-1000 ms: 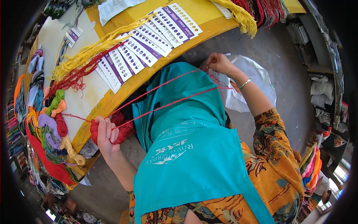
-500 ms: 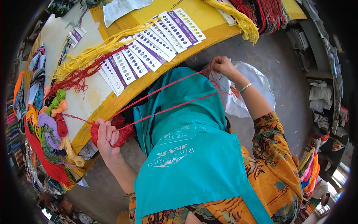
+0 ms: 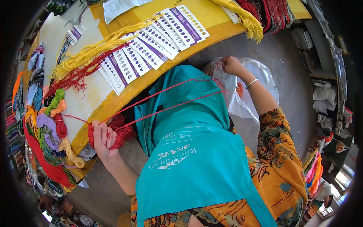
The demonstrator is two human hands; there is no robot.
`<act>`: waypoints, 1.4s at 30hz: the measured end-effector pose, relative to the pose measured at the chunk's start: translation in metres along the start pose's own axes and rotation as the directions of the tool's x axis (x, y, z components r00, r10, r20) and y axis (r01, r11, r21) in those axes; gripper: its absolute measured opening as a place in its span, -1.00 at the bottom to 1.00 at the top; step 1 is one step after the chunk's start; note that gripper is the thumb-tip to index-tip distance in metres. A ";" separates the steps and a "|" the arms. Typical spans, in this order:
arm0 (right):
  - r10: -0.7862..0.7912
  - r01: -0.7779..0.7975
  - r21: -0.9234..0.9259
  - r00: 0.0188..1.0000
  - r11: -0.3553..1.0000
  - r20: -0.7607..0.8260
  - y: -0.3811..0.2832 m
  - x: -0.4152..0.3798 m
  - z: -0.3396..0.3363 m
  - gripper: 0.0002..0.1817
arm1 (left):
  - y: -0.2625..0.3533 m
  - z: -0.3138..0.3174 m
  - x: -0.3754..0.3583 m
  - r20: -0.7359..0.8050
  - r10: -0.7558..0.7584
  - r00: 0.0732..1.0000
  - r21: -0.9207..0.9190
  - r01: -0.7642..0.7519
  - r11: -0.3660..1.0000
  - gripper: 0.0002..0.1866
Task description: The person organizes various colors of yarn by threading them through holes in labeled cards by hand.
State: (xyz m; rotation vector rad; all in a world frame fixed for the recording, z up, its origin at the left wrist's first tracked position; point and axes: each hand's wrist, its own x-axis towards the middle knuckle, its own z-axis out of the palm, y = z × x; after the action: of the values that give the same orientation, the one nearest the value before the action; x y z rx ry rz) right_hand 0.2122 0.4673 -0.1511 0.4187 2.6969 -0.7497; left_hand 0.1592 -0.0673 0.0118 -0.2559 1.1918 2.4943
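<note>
A thick bundle of red thread (image 3: 120, 132) is gripped in my left hand (image 3: 104, 136), whose fingers are curled round it. Two taut red strands (image 3: 160, 92) stretch from there across my lap toward my right hand (image 3: 231, 66). That hand is closed, with fingertips pinched together on the thread; the exact point of contact is too fine to see. Another red strand (image 3: 76, 118) leads from my left hand to a small red skein (image 3: 61, 126) on the table. My teal apron (image 3: 189, 162) lies beneath the strands.
The curved yellow-edged table (image 3: 98, 120) carries fanned cross-stitch cards (image 3: 147, 49), yellow thread (image 3: 90, 55), loose red thread (image 3: 77, 77) and colourful skeins (image 3: 49, 130). A white plastic bag (image 3: 261, 75) stands beyond my right hand. Shelves (image 3: 321, 56) line the right side.
My right hand has moved slightly right and up, away from my left hand. My left hand has shifted a little left with the red bundle. The strands between them remain stretched.
</note>
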 end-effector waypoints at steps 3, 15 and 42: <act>-0.018 0.010 -0.198 0.999 0.980 -0.037 -0.003 -0.007 0.004 -0.88 | 0.002 -0.006 -0.001 -0.063 0.006 0.998 -0.017 -0.007 1.000 -0.84; 0.165 -0.114 -0.431 0.983 0.895 0.083 0.006 -0.023 0.017 -0.79 | 0.013 -0.021 0.001 -0.016 0.072 0.997 -0.104 -0.073 0.992 -0.83; -0.493 0.463 0.539 0.864 0.703 -0.100 -0.202 -0.086 -0.001 -0.85 | 0.015 0.015 0.000 -0.166 0.052 0.985 0.008 -0.051 0.999 -0.78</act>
State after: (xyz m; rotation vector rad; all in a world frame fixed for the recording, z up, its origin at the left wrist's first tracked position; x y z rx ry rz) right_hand 0.2182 0.2854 -0.0286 -0.2174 2.5084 -1.6776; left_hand 0.1536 -0.0643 0.0321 -0.4456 1.2824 2.5568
